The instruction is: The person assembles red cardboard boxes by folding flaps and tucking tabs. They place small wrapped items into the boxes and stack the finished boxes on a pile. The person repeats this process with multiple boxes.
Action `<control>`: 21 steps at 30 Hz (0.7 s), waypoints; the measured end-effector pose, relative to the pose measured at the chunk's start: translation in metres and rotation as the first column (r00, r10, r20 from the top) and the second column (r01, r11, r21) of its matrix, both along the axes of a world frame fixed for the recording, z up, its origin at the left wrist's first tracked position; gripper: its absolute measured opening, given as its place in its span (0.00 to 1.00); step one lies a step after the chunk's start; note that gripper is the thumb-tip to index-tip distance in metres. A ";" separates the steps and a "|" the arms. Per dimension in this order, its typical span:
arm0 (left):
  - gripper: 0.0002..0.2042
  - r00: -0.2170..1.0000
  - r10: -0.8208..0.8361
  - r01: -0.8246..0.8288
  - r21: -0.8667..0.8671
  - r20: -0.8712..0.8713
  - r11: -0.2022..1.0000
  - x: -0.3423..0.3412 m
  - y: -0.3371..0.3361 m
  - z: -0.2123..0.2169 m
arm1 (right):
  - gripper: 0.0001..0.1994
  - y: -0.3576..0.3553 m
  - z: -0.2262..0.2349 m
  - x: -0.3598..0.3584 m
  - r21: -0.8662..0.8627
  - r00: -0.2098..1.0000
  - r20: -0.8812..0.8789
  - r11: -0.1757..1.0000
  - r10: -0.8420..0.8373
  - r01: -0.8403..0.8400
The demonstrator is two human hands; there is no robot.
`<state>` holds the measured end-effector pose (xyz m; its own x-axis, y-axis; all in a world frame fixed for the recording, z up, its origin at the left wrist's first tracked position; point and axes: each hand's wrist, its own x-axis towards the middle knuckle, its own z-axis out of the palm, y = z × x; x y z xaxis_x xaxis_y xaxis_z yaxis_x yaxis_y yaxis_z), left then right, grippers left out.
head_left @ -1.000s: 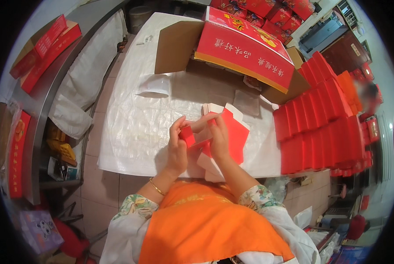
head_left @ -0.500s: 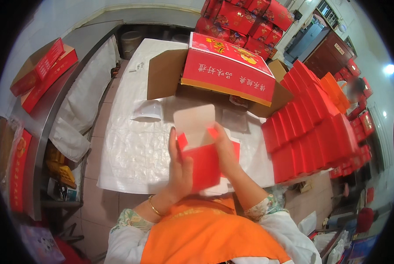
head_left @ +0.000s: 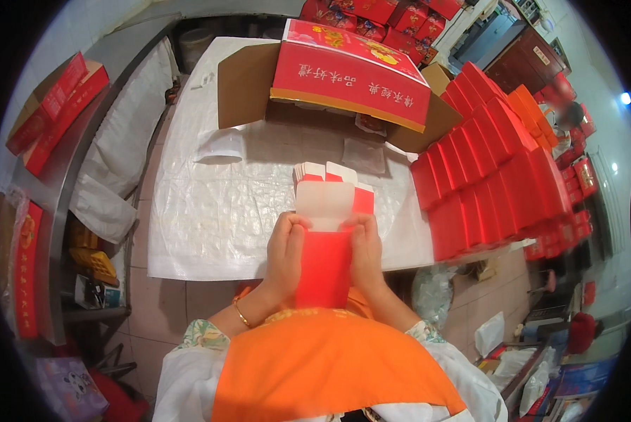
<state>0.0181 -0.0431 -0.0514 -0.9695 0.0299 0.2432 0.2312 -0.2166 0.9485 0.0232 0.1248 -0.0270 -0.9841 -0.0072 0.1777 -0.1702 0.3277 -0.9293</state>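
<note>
A small red paper box [head_left: 324, 267] is held upright at the table's near edge, its pale flap [head_left: 325, 204] standing open at the top. My left hand [head_left: 285, 252] grips its left side, the thumb by the upper edge. Around the right side my right hand [head_left: 366, 250] is closed, fingers at the base of the flap. Just beyond it lies a bunch of red-and-white folded cartons [head_left: 363, 200], partly hidden by the flap.
A big red carton [head_left: 350, 88] lies with open flaps at the table's far side. Rows of red boxes [head_left: 495, 183] stand on the right. White sheeting [head_left: 203, 232] covers the table, with a clear packet [head_left: 364, 156] on it. A metal shelf [head_left: 69, 190] runs along the left.
Both hands have drawn the red box nearer to me and straightened it. Its two small side tabs no longer show. The bunch of cartons behind has come into view.
</note>
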 end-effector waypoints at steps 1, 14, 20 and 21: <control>0.14 0.999 -0.007 0.007 -0.005 -0.037 1.000 -0.004 0.001 0.001 | 0.15 0.006 0.002 -0.002 -0.002 1.000 -0.004 1.000 0.006 -0.006; 0.17 0.999 0.021 -0.017 0.104 -0.039 0.994 -0.003 0.034 -0.008 | 0.23 0.030 -0.014 0.000 -0.169 0.986 -0.165 0.986 -0.020 -0.008; 0.16 0.972 -0.155 0.117 -0.210 -0.175 0.971 -0.005 0.015 0.007 | 0.23 0.040 0.003 -0.003 0.052 0.915 -0.362 0.984 0.180 -0.173; 0.16 0.978 -0.138 0.106 -0.200 -0.156 0.974 -0.003 0.018 0.009 | 0.20 0.043 0.009 -0.004 0.068 0.922 -0.333 0.980 0.198 -0.186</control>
<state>0.0149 -0.0254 -0.0426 -0.9012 0.2066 0.3809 0.3739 -0.0736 0.9245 0.0192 0.1675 -0.0184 -0.8453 -0.2019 0.4947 -0.5340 0.2878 -0.7950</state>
